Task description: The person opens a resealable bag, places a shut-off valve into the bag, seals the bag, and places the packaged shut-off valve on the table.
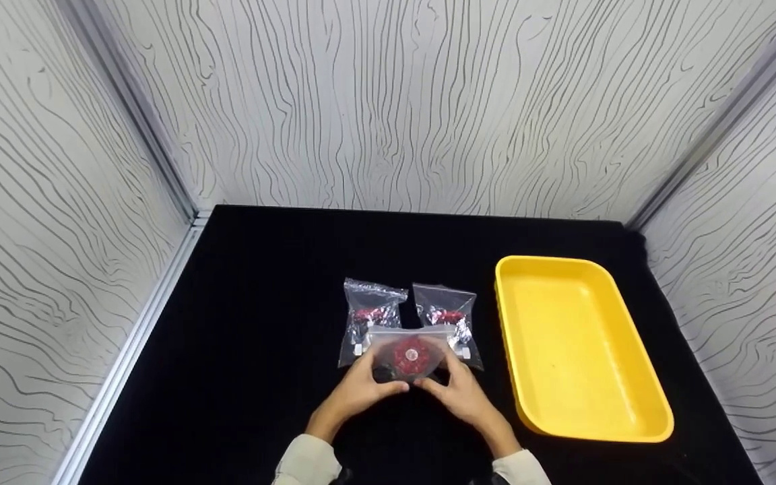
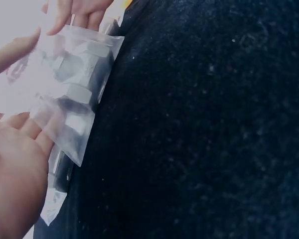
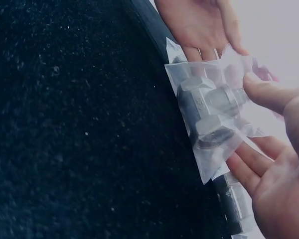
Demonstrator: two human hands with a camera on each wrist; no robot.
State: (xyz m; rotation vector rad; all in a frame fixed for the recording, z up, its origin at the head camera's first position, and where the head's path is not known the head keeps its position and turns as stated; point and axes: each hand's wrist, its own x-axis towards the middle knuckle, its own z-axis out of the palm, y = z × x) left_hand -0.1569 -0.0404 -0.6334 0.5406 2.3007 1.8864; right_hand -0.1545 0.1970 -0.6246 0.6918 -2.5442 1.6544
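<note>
Between my two hands is a clear zip bag [image 1: 388, 333] containing a metal valve [image 3: 202, 107] with hex ends and a round red handwheel [image 1: 412, 357]. My left hand [image 1: 360, 391] grips the bag from its left side, thumb on the near face and fingers behind. On the right side my right hand [image 1: 461, 394] holds it the same way, the two thumb tips close together at the lower edge. The wheel faces up toward the head camera. In the left wrist view, the valve body [image 2: 87, 72] shows through the plastic, close over the black cloth.
Just beyond the held bag lie two more clear bags, a left one [image 1: 369, 296] and a right one [image 1: 445, 296], each with a red-handled part inside. A yellow tray [image 1: 576, 343] stands to the right on the black cloth [image 1: 260, 303]. Wood-patterned panels [image 1: 388, 101] enclose the table.
</note>
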